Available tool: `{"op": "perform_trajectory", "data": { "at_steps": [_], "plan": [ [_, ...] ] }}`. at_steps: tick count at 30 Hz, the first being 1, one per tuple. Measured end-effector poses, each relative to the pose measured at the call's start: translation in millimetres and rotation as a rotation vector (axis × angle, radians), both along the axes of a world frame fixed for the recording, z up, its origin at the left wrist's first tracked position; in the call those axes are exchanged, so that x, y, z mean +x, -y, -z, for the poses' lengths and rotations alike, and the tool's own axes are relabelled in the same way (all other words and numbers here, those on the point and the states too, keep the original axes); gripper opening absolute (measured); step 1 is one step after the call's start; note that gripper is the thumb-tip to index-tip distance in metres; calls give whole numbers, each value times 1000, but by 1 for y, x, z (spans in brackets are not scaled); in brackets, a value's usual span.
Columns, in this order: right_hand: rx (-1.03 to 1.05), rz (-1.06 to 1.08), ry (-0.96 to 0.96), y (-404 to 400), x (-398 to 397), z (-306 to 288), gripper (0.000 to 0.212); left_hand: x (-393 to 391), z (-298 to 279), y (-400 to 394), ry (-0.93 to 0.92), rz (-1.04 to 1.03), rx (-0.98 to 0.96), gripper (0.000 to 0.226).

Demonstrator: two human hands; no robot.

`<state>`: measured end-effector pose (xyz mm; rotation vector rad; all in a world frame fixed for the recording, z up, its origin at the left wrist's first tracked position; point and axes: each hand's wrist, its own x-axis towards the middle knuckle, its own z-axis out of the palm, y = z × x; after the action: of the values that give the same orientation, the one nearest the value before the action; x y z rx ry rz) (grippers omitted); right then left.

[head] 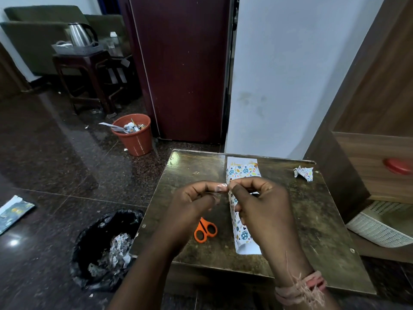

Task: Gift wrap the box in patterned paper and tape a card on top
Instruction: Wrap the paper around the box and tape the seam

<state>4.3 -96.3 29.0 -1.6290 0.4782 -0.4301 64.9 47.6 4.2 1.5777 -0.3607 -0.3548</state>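
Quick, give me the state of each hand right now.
Left hand: pinching a piece of clear tape.
Right hand: pinching the same tape's other end.

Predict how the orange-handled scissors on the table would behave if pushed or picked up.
The scissors lie flat beside the wrapped box, so they would probably slide, not roll. Their plastic loops suggest they are light and stiff. The table looks glossy, so they may skid easily.

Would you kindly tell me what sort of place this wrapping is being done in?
Probably a lived-in room at home: a steel electric kettle on a dark side table, green upholstered armchairs, and a maroon fridge.
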Motion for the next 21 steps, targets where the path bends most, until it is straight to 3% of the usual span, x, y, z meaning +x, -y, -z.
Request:
{"op": "perform_trajectory", "data": {
  "at_steps": [9, 14, 21],
  "plan": [
    [302, 171, 61, 57, -4, 0, 20, 4, 3, 12, -39, -102, -12, 38],
    [289, 114, 4, 61, -2, 9, 14, -4, 9, 28, -17, -65, 152, 27],
    [228, 7, -91, 47, 2, 12, 4, -11, 13, 42, 13, -11, 226, 48]
  ]
}}
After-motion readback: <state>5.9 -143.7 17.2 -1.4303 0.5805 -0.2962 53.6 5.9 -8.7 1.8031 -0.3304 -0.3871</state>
